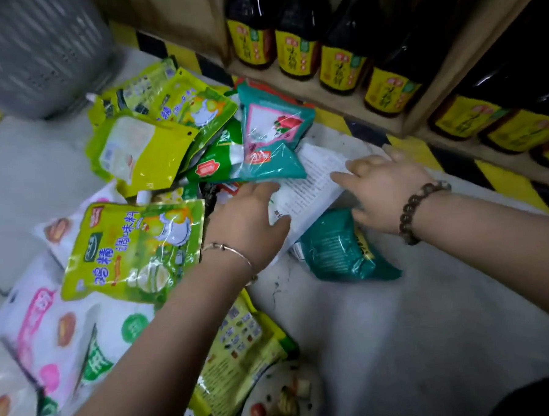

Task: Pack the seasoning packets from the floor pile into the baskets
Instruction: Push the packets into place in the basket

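The seasoning packets (pixel 135 247) are lying heaped on the floor, well below the grey basket (pixel 36 55). Both hands are closing on a white packet (pixel 310 187) at the heap's right edge: left hand (pixel 251 215) and right hand (pixel 383 186) spread flat (neither gripping yet). Next, I judge, comes lifting it toward the basket.

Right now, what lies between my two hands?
In the head view, a white packet with printed text spans the gap between the left hand and the right hand.

Bare forearms, no sleeves; a thin silver bangle (pixel 234 253) at frame centre, a brown beaded bracelet (pixel 421 208) right of centre.
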Demonstrator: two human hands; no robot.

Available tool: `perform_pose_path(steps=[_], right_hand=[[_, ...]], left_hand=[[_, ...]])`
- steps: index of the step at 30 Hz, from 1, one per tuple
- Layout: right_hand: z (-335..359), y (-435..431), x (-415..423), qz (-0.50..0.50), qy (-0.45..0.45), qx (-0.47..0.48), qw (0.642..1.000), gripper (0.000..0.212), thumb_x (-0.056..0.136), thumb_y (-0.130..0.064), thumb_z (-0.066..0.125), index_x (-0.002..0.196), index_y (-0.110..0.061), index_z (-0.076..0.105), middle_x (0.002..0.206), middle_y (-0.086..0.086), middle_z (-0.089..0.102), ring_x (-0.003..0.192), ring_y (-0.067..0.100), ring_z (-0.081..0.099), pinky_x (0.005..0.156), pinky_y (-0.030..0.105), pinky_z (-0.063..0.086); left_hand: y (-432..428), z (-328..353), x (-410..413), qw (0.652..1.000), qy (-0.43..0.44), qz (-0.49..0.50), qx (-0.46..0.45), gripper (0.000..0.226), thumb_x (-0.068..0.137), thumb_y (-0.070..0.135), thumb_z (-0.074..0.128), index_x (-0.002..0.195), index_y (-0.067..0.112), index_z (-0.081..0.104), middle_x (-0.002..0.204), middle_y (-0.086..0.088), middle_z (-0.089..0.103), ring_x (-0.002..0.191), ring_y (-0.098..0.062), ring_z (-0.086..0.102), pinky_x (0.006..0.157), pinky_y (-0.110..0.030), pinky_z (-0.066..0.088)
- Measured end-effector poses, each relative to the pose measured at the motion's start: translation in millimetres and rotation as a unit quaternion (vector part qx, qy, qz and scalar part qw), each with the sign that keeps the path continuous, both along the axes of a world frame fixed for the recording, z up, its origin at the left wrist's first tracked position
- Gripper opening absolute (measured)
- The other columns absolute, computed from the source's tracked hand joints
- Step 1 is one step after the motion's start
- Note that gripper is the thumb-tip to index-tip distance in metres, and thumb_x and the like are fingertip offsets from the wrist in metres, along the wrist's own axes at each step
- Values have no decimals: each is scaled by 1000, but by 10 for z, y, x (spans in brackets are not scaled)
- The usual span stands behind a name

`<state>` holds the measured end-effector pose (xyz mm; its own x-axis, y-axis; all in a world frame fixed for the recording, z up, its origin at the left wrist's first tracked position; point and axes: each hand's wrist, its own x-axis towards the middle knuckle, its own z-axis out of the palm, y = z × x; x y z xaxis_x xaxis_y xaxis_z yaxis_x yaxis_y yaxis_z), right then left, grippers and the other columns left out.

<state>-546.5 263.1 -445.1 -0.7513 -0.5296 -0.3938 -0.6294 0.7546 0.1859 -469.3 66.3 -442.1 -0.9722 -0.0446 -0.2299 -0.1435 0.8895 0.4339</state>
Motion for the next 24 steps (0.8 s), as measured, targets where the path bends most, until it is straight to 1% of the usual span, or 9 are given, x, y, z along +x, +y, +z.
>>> perform_pose_path(steps=[3,7,11,14,16,17,20,21,24], right_hand=[[-241,-77,-33,93,37,19,995,59,86,-28,49,141,-22,30,146,9,36,132,26,34,111,49,14],[-421,-221,-130,150,65,2,987,47,95,-20,32,141,-20,31,146,13,36,130,29,37,110,51,17],[-499,-230,-183,142,38,-11,989,42,97,-21,34,138,-23,39,146,9,39,129,26,39,111,46,15],[-475,-142,-204,49,-24,-145,988,38,98,-20,41,134,-28,49,146,0,40,136,20,32,113,36,7],[-389,-56,-196,-4,-30,-299,954,32,93,-11,51,121,-20,63,134,4,54,132,24,41,113,38,5],[-331,-5,-197,-15,-22,-346,938,28,89,-5,55,113,-13,67,126,7,60,126,28,48,112,41,7],[-124,112,-248,-40,-20,-404,914,25,84,2,57,104,-4,71,111,14,67,111,30,58,108,45,18],[-63,122,-263,-51,-21,-424,904,23,85,0,57,103,-3,71,105,13,68,104,26,60,105,43,27],[122,123,-317,-139,-65,-512,845,20,87,-3,59,103,2,69,94,-1,61,80,-10,57,83,19,43]], left_hand=[[-4,-75,38,1000,-16,12,3,50,85,33,59,133,23,47,134,-4,50,109,-29,56,93,-41,44],[-21,-128,72,1000,-5,22,19,45,86,30,58,130,23,51,130,-3,54,106,-28,57,87,-38,47],[-23,-239,30,996,11,67,57,37,88,24,58,125,21,57,127,-4,58,108,-25,58,86,-32,45],[-32,-291,4,981,51,144,123,33,89,10,53,120,17,61,121,-1,61,104,-19,58,82,-22,40],[-33,-287,2,947,97,230,200,31,87,-1,49,111,12,64,106,2,63,96,-15,58,80,-19,40],[-31,-284,-1,914,122,286,260,29,87,-4,48,104,11,65,99,1,63,93,-16,58,78,-20,42],[-7,-238,-19,755,130,444,465,32,88,-9,41,86,16,61,88,-4,65,75,-13,63,58,-17,46],[-10,-238,-20,720,117,465,502,37,88,-11,39,84,19,59,87,-3,65,72,-11,63,54,-15,45],[-4,-243,7,699,98,453,545,47,84,-22,30,89,16,57,89,-4,64,76,-14,62,55,-14,47]])
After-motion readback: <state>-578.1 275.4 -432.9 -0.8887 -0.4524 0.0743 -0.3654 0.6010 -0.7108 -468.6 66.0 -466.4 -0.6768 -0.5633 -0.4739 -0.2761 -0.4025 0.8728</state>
